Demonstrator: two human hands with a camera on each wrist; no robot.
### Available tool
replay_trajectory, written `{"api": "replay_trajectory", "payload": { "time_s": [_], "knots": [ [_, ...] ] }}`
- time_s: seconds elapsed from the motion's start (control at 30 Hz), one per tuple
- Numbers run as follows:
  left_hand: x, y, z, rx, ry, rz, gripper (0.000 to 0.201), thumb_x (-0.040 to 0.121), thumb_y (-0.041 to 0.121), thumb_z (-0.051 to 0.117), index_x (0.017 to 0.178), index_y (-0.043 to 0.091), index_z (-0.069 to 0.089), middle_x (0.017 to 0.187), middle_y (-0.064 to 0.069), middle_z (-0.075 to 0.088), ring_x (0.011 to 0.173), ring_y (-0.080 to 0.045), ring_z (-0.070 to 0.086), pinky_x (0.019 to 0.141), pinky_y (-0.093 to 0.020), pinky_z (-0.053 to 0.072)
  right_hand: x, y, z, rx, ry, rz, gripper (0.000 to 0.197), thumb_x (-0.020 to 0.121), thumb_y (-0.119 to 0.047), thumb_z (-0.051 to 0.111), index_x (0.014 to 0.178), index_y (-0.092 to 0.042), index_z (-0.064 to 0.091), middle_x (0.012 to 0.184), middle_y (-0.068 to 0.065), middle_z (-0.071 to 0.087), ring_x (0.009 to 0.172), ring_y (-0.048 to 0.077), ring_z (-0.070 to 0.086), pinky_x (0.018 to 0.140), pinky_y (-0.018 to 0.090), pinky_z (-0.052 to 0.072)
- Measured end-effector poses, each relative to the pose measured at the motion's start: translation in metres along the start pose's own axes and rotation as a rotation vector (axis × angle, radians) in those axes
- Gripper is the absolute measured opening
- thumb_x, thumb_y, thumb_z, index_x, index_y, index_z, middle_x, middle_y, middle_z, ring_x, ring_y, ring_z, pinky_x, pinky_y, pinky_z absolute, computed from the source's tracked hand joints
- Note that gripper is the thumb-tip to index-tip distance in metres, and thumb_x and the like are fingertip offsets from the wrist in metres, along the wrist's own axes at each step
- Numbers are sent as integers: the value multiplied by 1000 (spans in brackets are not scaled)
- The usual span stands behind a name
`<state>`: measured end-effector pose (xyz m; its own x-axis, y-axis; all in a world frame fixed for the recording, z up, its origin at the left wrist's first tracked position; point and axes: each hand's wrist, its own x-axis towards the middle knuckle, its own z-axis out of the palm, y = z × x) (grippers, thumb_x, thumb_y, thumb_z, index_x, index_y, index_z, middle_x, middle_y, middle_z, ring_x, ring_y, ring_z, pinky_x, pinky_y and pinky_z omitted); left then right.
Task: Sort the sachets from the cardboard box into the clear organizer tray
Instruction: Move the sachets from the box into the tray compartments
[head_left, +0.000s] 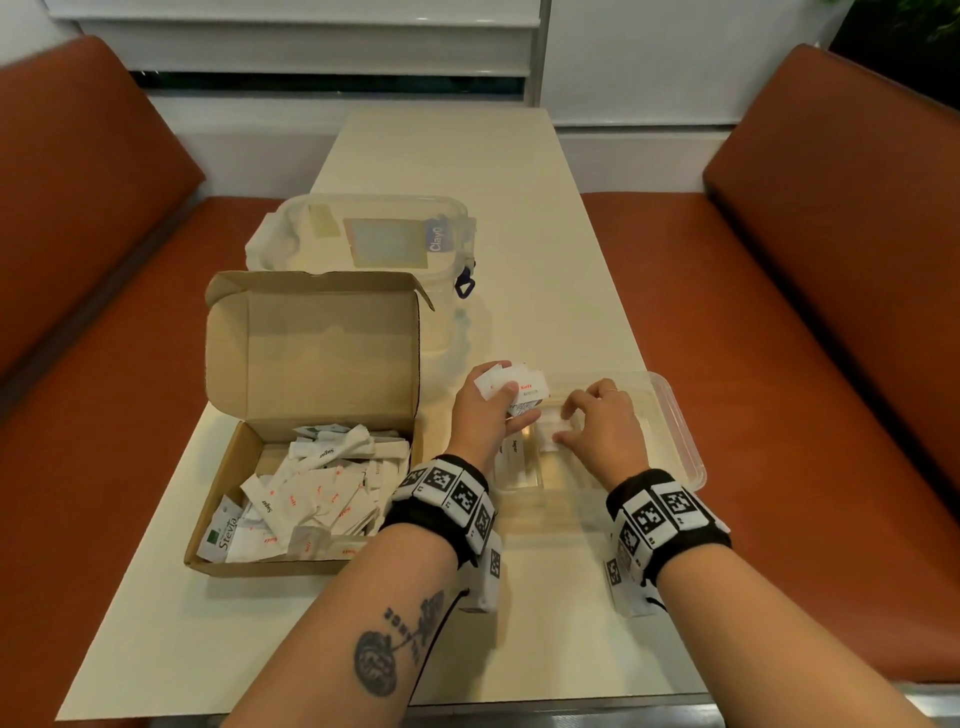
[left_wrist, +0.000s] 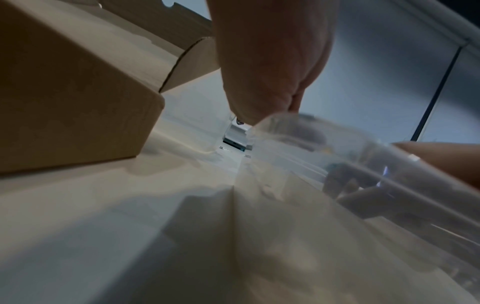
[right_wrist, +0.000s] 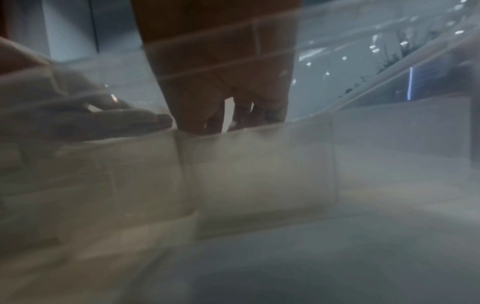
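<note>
An open cardboard box (head_left: 223, 457) on the left holds a heap of white sachets (head_left: 317, 493). To its right lies the clear organizer tray (head_left: 680, 441). My left hand (head_left: 506, 402) hovers over the tray's left end and grips a bundle of white sachets with red print (head_left: 522, 384). My right hand (head_left: 569, 423) reaches down into a middle compartment, its thumb and curled fingers pinching a few white sachets (head_left: 550, 434) there. A stick sachet marked Sugar (head_left: 514, 452) lies in the left compartment. The right wrist view shows the right hand's fingers (right_wrist: 197, 115) pointing down behind the tray's hazy wall.
A clear lidded container (head_left: 363, 234) stands behind the box on the cream table (head_left: 467, 156). Brown benches flank the table on the left (head_left: 104, 364) and on the right (head_left: 779, 338). The box lid (head_left: 311, 343) stands upright close to my left hand.
</note>
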<state>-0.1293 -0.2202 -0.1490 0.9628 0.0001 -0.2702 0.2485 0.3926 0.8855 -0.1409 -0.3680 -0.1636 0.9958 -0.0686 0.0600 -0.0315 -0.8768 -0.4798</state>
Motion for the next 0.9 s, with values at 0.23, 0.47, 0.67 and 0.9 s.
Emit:
{"api": "replay_trajectory", "payload": {
  "time_s": [0.23,0.47,0.67,0.9],
  "knots": [
    [-1,3,3,39,-11,-13,27,93,-6,47,113,11,53,123,-17,52,112,-35,57,71,-32,61,2,-2,5,-87,-19,-51,23,75,-26,75,88,-11,64,103,3,46,99,21,41,71,27,41],
    [-3,4,3,56,-22,-20,28,93,-6,46,115,10,53,122,-18,52,108,-33,57,70,-33,61,2,0,5,-6,0,-15,20,77,-25,74,89,-12,63,100,3,50,98,20,44,73,27,38],
    [-4,5,4,91,-36,-27,28,94,-4,47,115,12,56,119,-19,55,97,-30,64,69,-32,61,9,-14,-6,451,151,52,19,92,-29,58,103,-15,65,91,0,66,79,9,57,66,13,41],
    [-4,4,2,69,-44,-34,26,96,-1,47,116,13,55,118,-18,57,94,-29,65,69,-31,61,16,-19,-15,750,-57,125,19,81,-12,72,100,-13,70,80,7,69,79,18,64,79,27,52]
  ]
}}
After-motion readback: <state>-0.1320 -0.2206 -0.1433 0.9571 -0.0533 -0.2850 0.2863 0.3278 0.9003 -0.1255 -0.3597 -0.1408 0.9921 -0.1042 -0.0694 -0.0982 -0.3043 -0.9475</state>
